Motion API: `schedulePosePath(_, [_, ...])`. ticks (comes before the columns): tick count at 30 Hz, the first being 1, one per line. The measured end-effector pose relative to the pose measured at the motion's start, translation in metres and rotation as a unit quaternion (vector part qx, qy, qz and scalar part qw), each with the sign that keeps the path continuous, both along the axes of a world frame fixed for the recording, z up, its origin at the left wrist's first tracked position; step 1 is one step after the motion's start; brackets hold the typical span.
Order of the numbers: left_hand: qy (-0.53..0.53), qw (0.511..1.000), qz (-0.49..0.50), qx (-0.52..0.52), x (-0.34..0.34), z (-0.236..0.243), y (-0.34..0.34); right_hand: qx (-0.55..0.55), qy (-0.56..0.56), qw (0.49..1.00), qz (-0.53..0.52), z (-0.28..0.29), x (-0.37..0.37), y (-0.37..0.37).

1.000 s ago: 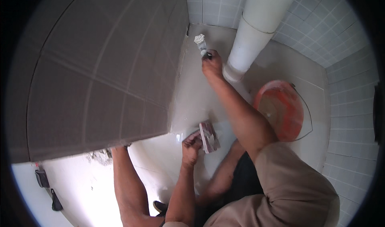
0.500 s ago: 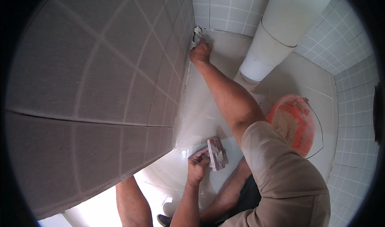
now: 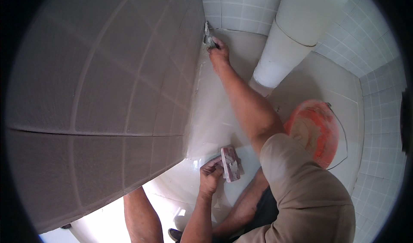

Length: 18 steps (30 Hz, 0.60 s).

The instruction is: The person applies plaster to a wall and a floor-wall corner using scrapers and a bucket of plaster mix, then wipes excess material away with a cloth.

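Note:
Stretched far forward, my right hand (image 3: 219,49) is closed around a small putty knife (image 3: 209,39) smeared with whitish paste. The blade meets the far corner, where the left tiled wall (image 3: 103,84) joins the back wall low down by the floor. My left hand (image 3: 210,174), nearer my knees, grips the side of a rectangular reddish float-like block (image 3: 230,164) held above the floor. Grey-white paste lies on the block's upper face. Part of the knife's handle is hidden in my fingers.
A thick white pipe (image 3: 297,32) rises from the floor right of my right forearm. To the right stands an orange bucket (image 3: 327,135) with a wire handle and beige paste inside, partly behind my upper arm. Tiled walls (image 3: 383,135) close in the right side.
My right hand has shifted slightly and turned, and the putty knife's blade now points more upward into the corner. My left hand and the block have barely moved.

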State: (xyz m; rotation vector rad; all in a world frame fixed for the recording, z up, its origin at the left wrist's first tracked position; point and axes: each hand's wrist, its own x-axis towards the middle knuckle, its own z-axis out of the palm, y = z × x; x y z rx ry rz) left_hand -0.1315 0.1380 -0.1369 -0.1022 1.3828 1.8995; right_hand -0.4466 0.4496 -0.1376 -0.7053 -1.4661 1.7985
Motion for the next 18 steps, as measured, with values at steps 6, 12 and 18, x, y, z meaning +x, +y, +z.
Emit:
schedulePosePath(6, [-0.004,1.000,0.000,-0.006,0.000,0.007,0.011,0.088,-0.026,0.991,-0.093,-0.026,0.011,0.019])
schedulePosePath(12, [-0.003,1.000,-0.007,-0.024,-0.003,0.012,0.006,0.150,-0.150,0.975,-0.073,-0.013,-0.013,0.019])
schedulePosePath(18, [0.014,1.000,-0.001,-0.015,-0.002,0.010,0.004,0.012,-0.099,0.994,0.039,-0.011,-0.011,0.042])
